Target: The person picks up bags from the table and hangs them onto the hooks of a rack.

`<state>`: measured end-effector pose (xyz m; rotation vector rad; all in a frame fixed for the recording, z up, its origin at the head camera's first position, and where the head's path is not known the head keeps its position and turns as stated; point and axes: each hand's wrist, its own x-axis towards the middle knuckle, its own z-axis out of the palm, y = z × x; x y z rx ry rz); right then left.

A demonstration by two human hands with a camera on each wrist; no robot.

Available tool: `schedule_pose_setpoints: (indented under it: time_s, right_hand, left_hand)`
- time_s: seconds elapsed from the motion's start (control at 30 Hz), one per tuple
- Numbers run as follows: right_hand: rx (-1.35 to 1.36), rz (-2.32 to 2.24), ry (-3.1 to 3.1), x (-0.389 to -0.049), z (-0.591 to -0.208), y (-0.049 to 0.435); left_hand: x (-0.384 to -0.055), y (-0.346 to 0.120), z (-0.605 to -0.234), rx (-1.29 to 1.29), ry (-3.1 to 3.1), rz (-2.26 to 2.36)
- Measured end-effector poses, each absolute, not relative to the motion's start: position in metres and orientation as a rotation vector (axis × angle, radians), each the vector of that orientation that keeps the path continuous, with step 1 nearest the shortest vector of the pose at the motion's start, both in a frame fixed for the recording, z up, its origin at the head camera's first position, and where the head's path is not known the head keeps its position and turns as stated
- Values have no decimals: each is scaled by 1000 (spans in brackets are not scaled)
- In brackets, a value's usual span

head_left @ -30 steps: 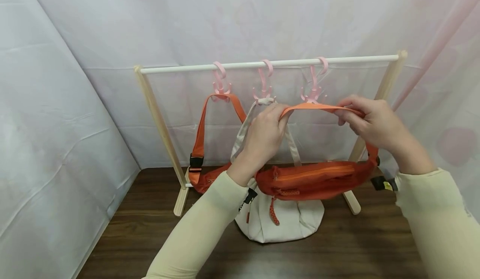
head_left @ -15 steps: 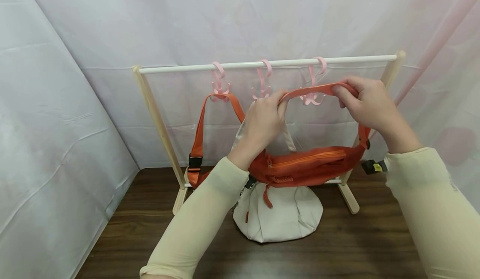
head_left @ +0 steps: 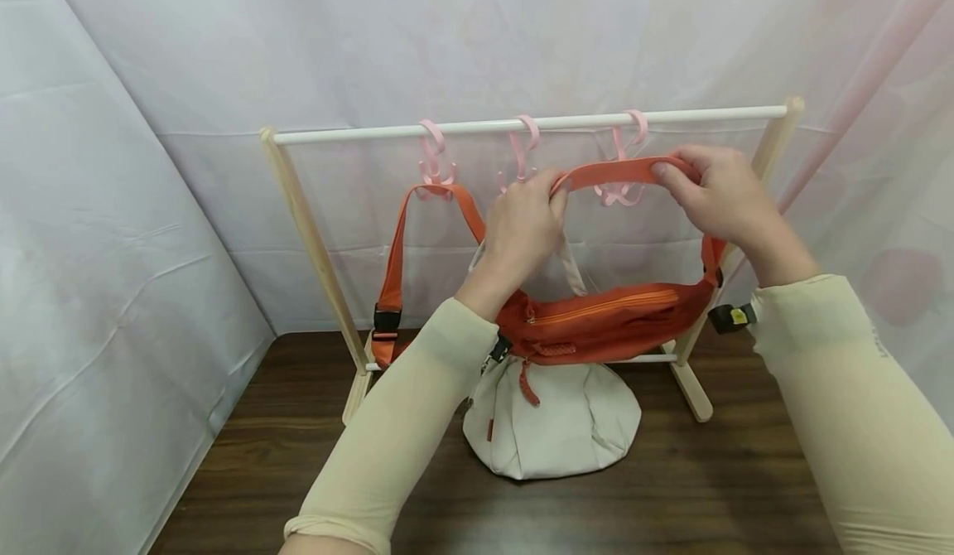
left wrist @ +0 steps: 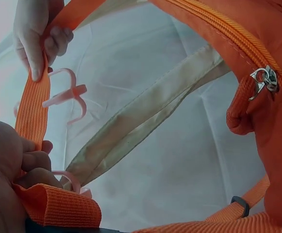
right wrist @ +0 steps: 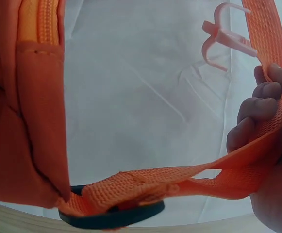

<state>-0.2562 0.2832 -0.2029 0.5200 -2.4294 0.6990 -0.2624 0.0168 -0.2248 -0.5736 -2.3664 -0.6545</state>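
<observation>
An orange waist bag [head_left: 596, 319] hangs in the air from its strap [head_left: 614, 172], which both hands hold up. My left hand [head_left: 524, 228] grips the strap's left part, fingers curled round it, also seen in the left wrist view. On the right, my right hand [head_left: 726, 195] pinches the strap between thumb and curled fingers. Behind the stretched strap is the right pink hook [head_left: 621, 195]; in the right wrist view the hook [right wrist: 223, 36] shows beside the webbing. The bag's body hangs in front of a cream bag [head_left: 555, 422], partly covering it.
A white rail [head_left: 358, 135] on wooden legs carries several-pronged pink hooks. Another orange strap [head_left: 395, 265] hangs from the left hook [head_left: 436, 170], its bag mostly behind my left sleeve. The cream bag's handle [head_left: 572, 269] rises toward the middle hook [head_left: 522, 153]. Below is a dark wooden table [head_left: 715, 489].
Both hands have raised the strap, the right hand more, and shifted slightly left. The waist bag has risen with them, uncovering more of the cream bag and the right hook's lower prongs.
</observation>
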Motion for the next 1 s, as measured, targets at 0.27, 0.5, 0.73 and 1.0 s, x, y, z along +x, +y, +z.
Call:
schedule_pose_setpoints:
  time_s: [0.27,0.5,0.73,1.0]
  right_hand:
    - [519,739,-2485,-265,-208,284]
    - [499,730,-2521,-270,-214,285]
    - [487,756,-2534,-273,-221,288]
    - [461,793,-2525,-275,-230,292]
  left_hand:
    - [-266,19,-228,-519,-2401,-654]
    - [-269,22,-234,-505,-2455,-644]
    - [-270,27,-241,-481,-2470,-641]
    - [-274,33,-250,-485,-2493,-649]
